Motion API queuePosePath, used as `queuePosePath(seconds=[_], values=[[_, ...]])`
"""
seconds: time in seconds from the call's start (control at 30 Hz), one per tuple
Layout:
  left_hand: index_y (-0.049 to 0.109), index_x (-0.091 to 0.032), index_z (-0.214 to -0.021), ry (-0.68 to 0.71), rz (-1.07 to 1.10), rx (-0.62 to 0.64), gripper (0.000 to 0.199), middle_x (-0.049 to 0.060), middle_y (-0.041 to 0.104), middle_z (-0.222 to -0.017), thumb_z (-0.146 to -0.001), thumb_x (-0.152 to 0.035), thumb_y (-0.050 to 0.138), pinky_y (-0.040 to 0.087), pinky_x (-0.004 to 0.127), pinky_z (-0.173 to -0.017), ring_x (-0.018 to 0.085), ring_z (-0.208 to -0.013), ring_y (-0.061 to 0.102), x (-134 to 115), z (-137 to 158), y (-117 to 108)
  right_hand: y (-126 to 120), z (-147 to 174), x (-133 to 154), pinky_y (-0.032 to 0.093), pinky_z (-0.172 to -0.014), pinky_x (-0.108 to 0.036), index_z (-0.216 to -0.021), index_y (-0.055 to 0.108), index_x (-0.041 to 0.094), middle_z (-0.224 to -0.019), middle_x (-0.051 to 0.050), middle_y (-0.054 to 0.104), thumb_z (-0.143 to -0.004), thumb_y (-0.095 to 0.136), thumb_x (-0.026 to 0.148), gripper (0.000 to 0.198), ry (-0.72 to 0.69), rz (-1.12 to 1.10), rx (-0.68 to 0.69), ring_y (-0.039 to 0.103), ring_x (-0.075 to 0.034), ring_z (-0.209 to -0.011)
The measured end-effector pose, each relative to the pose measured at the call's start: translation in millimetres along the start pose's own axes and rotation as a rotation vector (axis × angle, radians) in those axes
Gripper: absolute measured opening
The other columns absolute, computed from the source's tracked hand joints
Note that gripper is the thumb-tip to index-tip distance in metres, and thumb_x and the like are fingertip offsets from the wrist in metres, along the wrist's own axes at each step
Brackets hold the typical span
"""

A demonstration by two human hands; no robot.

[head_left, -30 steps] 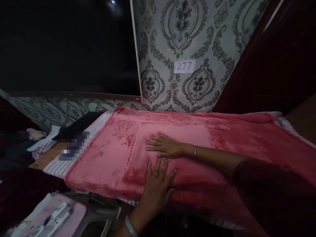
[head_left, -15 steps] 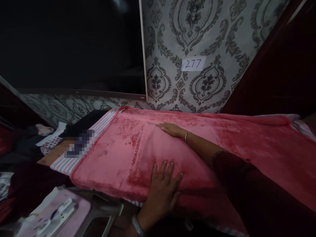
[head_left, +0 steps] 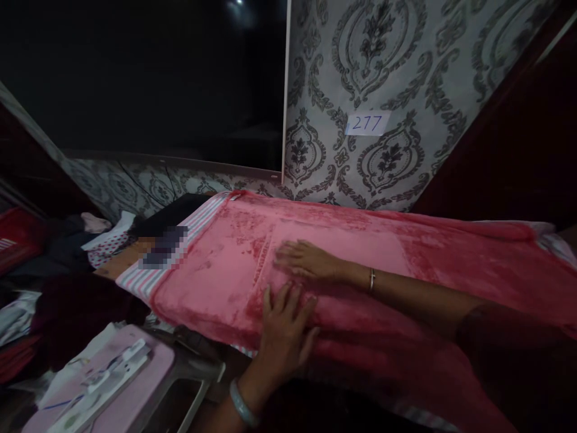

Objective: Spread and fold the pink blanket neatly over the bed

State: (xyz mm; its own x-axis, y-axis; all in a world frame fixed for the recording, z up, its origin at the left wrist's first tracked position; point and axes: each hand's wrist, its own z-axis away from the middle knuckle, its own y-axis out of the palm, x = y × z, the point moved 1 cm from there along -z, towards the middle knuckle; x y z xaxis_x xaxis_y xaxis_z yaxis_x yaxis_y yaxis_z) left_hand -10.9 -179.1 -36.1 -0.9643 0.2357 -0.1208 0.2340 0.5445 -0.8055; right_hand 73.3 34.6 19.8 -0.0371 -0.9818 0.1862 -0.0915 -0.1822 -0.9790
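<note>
A pink plush blanket (head_left: 211, 264) with a striped border is spread over a long surface along the wall. My left hand (head_left: 286, 328) rests near its front edge, fingers spread on the pile, a pale bangle at the wrist. Just beyond it my right hand (head_left: 309, 261) lies flat on the blanket, palm down and slightly blurred, with a thin metal bracelet on that wrist. Both hands touch the cloth without gripping it. Between darker red patches, the pile shows a smoother, lighter area around the right hand.
A large dark television (head_left: 157, 84) hangs over the blanket's left part. On the patterned wall is a paper (head_left: 368, 123) marked 277. A pink-topped stool (head_left: 148, 361) holding a white strip stands at lower left, with piled clothes (head_left: 108, 237) beyond it.
My right hand has swept toward me over the blanket, closer to the left hand, and the raised fold under it looks flatter. The view has shifted slightly left.
</note>
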Motion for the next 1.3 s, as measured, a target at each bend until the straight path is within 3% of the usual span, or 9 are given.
queuePosePath(seconds=[0.1, 0.2, 0.27, 0.5, 0.73, 0.9, 1.07, 1.2, 1.3], values=[[0.057, -0.03, -0.146, -0.059, -0.051, -0.006, 0.057, 0.012, 0.056, -0.149, -0.09, -0.04, 0.066, 0.014, 0.072, -0.121, 0.041, -0.148, 0.036, 9.7, 11.5, 6.0, 17.4, -2.0, 23.4, 0.013, -0.127, -0.053, -0.16, 0.038, 0.037, -0.167, -0.002, 0.032, -0.108, 0.034, 0.056, 0.055, -0.121, -0.022, 0.062, 0.016, -0.023, -0.158], [0.049, -0.031, -0.152, -0.057, -0.067, 0.011, 0.068, 0.013, 0.041, -0.163, -0.088, -0.041, 0.069, 0.014, 0.072, -0.121, 0.043, -0.154, 0.023, 12.9, 19.2, 15.2, 23.3, -17.7, 7.5, 0.011, -0.126, -0.058, -0.161, 0.037, 0.036, -0.168, -0.003, 0.031, -0.107, 0.037, 0.056, 0.057, -0.132, 0.006, 0.076, 0.016, -0.026, -0.158], [0.043, -0.032, -0.156, -0.054, -0.062, 0.014, 0.073, 0.012, 0.032, -0.168, -0.088, -0.041, 0.068, 0.013, 0.07, -0.122, 0.042, -0.157, 0.017, 13.0, 21.1, 18.9, 21.5, -34.7, -16.6, 0.01, -0.125, -0.061, -0.161, 0.036, 0.034, -0.168, -0.005, 0.03, -0.107, 0.038, 0.055, 0.059, -0.064, 0.036, 0.077, 0.016, -0.028, -0.158], [0.039, -0.033, -0.159, -0.072, -0.052, -0.007, 0.078, 0.009, 0.03, -0.17, -0.086, -0.038, 0.067, 0.012, 0.067, -0.123, 0.04, -0.158, 0.016, 14.3, 23.4, 26.7, 15.1, -91.1, -80.9, 0.013, -0.125, -0.059, -0.162, 0.034, 0.035, -0.171, -0.004, 0.023, -0.108, 0.028, 0.056, 0.059, 0.244, -0.001, 0.106, 0.014, -0.028, -0.159], [0.038, -0.034, -0.159, -0.079, -0.059, 0.008, 0.081, 0.009, 0.031, -0.17, -0.085, -0.04, 0.068, 0.014, 0.068, -0.123, 0.04, -0.159, 0.014, 15.7, 25.1, 29.0, 14.5, -110.2, -101.1, 0.022, -0.126, -0.057, -0.163, 0.035, 0.031, -0.17, -0.003, 0.025, -0.109, 0.019, 0.052, 0.06, 0.502, -0.101, 0.094, 0.019, -0.028, -0.158], [0.042, -0.034, -0.157, -0.072, -0.068, -0.019, 0.079, 0.009, 0.034, -0.168, -0.083, -0.044, 0.07, 0.015, 0.068, -0.122, 0.04, -0.157, 0.019, 17.5, 25.0, 31.3, 2.6, -112.5, -91.3, 0.019, -0.126, -0.058, -0.164, 0.031, 0.027, -0.171, -0.007, 0.022, -0.109, 0.021, 0.05, 0.06, 0.595, -0.073, 0.001, 0.021, -0.029, -0.157], [0.053, -0.034, -0.15, -0.072, -0.013, -0.145, 0.071, 0.01, 0.044, -0.163, -0.084, -0.055, 0.07, 0.012, 0.063, -0.125, 0.039, -0.155, 0.027, 19.6, 20.4, 32.2, -11.3, -80.0, -57.0, 0.016, -0.125, -0.06, -0.164, 0.03, 0.023, -0.172, -0.012, 0.013, -0.109, 0.03, 0.05, 0.061, 0.471, 0.02, -0.139, 0.014, -0.031, -0.159], [0.056, -0.032, -0.149, -0.07, 0.006, -0.117, 0.067, 0.01, 0.043, -0.164, -0.086, -0.05, 0.07, 0.011, 0.063, -0.126, 0.039, -0.156, 0.026, 20.9, 17.7, 31.5, -7.1, -2.8, -18.3, 0.013, -0.125, -0.06, -0.162, 0.037, 0.028, -0.172, -0.009, 0.018, -0.107, 0.039, 0.055, 0.061, 0.31, 0.027, -0.031, 0.013, -0.03, -0.159], [0.054, -0.031, -0.15, -0.064, -0.018, -0.07, 0.063, 0.01, 0.039, -0.165, -0.088, -0.038, 0.067, 0.013, 0.064, -0.125, 0.039, -0.156, 0.026, 21.6, 18.2, 27.2, -5.3, 68.1, 9.6, 0.013, -0.125, -0.061, -0.162, 0.035, 0.032, -0.172, -0.007, 0.019, -0.106, 0.04, 0.058, 0.062, 0.306, -0.019, 0.019, 0.013, -0.03, -0.159]])
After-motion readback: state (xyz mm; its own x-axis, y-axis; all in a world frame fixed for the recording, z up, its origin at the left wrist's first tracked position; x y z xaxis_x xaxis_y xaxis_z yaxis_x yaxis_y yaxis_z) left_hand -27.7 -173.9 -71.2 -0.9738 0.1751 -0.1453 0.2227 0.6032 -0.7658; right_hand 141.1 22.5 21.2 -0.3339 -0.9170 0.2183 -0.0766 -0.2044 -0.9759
